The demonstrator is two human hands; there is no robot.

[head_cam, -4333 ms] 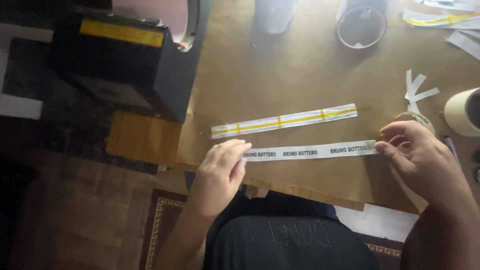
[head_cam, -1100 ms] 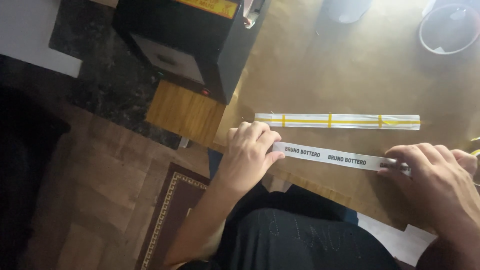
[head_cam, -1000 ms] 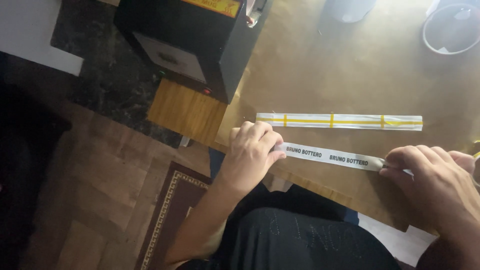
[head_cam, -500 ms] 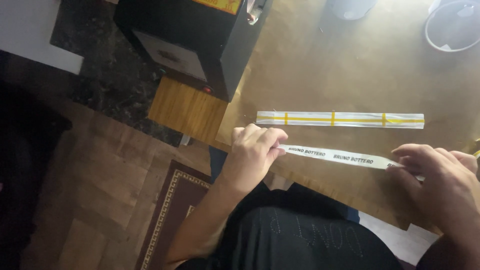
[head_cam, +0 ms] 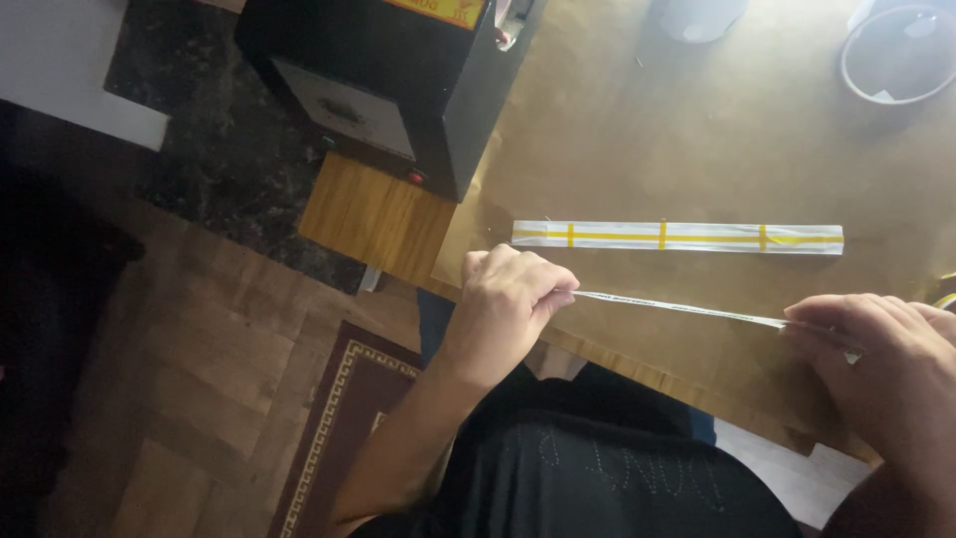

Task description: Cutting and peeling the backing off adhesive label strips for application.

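My left hand pinches the left end of a long white strip with dark print. My right hand pinches its right end. The strip is lifted off the table and turned on edge, so it shows as a thin line stretched between both hands near the table's front edge. A second white strip with yellow lines lies flat on the table just beyond it, untouched.
A black box-shaped machine stands at the table's left end, above a wooden shelf. A clear round container and a pale cylinder stand at the far edge. Wood floor and a patterned rug lie below left.
The printed strip lay flat under both hands earlier. Now both hands have lifted it off the table and turned it on edge. The yellow-lined strip has not moved.
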